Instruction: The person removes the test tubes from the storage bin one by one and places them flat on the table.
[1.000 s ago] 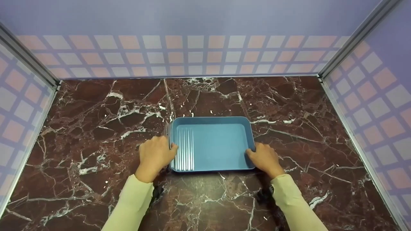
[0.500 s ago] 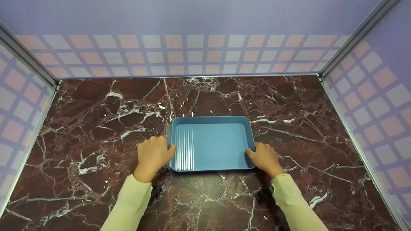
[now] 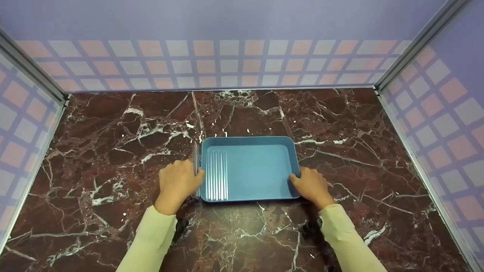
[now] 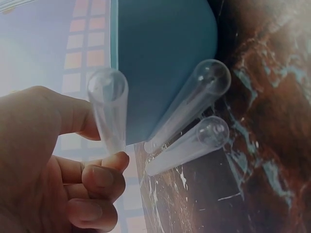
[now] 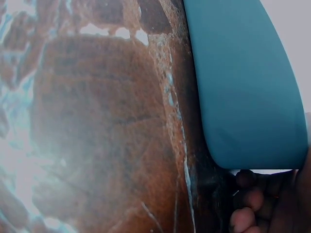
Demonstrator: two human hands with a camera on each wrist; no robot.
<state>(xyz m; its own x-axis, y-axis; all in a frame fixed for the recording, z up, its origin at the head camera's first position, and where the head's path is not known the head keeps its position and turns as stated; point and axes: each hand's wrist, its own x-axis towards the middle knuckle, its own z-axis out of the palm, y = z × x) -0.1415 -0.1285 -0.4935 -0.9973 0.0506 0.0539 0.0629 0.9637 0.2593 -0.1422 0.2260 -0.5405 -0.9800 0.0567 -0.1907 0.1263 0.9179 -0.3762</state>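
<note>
A blue rectangular tray (image 3: 261, 173) lies on the table. Several clear tubes (image 3: 217, 181) lie side by side along its left part. At the tray's left wall my left hand (image 3: 177, 181) pinches a clear plastic tube (image 4: 111, 104) between thumb and fingers, its open end facing the left wrist camera. Two more clear tubes, an upper one (image 4: 192, 104) and a lower one (image 4: 192, 148), lie on the table by the tray's outer wall. My right hand (image 3: 312, 186) grips the tray's right wall, thumb inside the rim; its other fingers (image 5: 245, 218) show beneath the wall in the right wrist view.
The table (image 3: 113, 151) has a dark red marbled top. A tiled back panel (image 3: 242, 64) and side panels, left (image 3: 22, 113) and right (image 3: 438, 102), enclose it.
My left hand has shifted slightly left, its thumb drawing back from over the tray's left rim, and the clear tube there has come away from the wall. My right hand stays put.
</note>
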